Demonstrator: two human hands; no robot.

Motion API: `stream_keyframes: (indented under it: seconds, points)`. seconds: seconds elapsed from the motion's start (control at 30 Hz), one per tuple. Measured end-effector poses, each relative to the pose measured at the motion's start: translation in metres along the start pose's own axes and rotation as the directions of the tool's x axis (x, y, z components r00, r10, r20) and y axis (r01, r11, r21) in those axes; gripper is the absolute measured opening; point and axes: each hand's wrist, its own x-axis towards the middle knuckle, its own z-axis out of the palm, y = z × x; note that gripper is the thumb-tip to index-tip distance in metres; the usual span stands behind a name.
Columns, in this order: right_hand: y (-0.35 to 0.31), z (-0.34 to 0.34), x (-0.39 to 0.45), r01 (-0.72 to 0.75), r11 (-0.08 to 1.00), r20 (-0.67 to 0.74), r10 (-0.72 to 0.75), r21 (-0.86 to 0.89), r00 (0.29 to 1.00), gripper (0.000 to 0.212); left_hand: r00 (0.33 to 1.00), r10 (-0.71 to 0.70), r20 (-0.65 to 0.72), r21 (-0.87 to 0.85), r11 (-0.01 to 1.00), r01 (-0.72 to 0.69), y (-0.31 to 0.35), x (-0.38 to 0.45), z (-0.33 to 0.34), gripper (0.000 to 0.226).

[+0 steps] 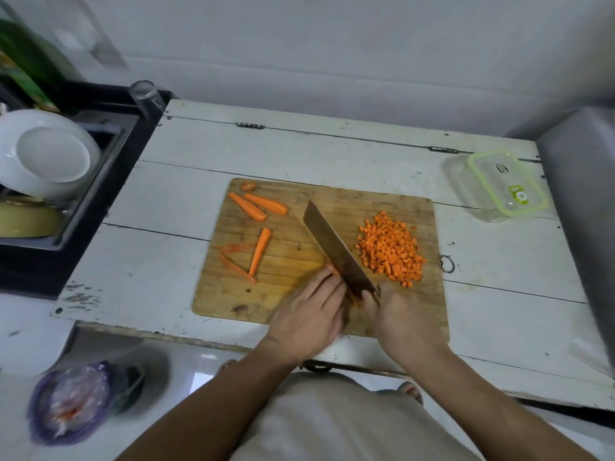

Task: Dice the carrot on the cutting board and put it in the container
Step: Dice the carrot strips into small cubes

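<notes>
Diced carrot pile (391, 251) on right part of wooden cutting board (289, 294); uncut carrot sticks (258, 204) and thin strips (237, 268) at board's left. Cleaver (336, 249) lies diagonal across board, blade between sticks and dice. Right hand (399, 314) curled round cleaver handle. Left hand (309, 314) with straight fingers against blade's side; carrot under it not visible. Clear container with green-rimmed lid (506, 186) on white surface (173, 201), well right of board.
</notes>
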Motion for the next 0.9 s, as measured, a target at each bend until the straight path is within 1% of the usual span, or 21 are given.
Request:
stream_keyframes:
  seconds: [0.13, 0.23, 0.37, 0.47, 0.6, 0.9]
  points:
    - [0.016, -0.011, -0.021, -0.039, 0.996, -0.026, 0.042, 0.076, 0.999, 0.032, 1.0, 0.014, -0.017, 0.039, 0.999, -0.013, 0.0, -0.001, -0.005, 0.044]
    - [0.018, -0.019, -0.036, -0.045, 0.998, -0.018, 0.046, 0.045, 0.999, 0.031, 1.0, -0.003, 0.008, 0.043, 0.999, 0.002, 0.0, -0.001, -0.003, 0.045]
    - [0.015, -0.017, -0.046, -0.009, 1.0, -0.017, 0.009, -0.03, 1.0, 0.029, 0.998, -0.016, 0.059, 0.039, 0.999, 0.014, 0.001, 0.0, -0.004, 0.046]
    - [0.011, -0.011, -0.051, -0.013, 1.0, -0.013, 0.012, -0.025, 1.0, 0.029, 0.999, -0.021, 0.045, 0.052, 0.998, 0.019, 0.002, 0.0, -0.006, 0.046]
    - [0.01, -0.008, -0.056, -0.021, 0.998, -0.018, 0.02, -0.065, 1.0, 0.029, 1.0, -0.024, 0.016, 0.054, 0.998, 0.023, 0.004, -0.001, -0.008, 0.046]
    - [0.028, -0.015, -0.063, -0.037, 0.998, 0.05, 0.04, -0.059, 0.998, 0.031, 0.995, -0.061, 0.075, 0.036, 0.998, 0.059, 0.003, 0.001, -0.006, 0.049]
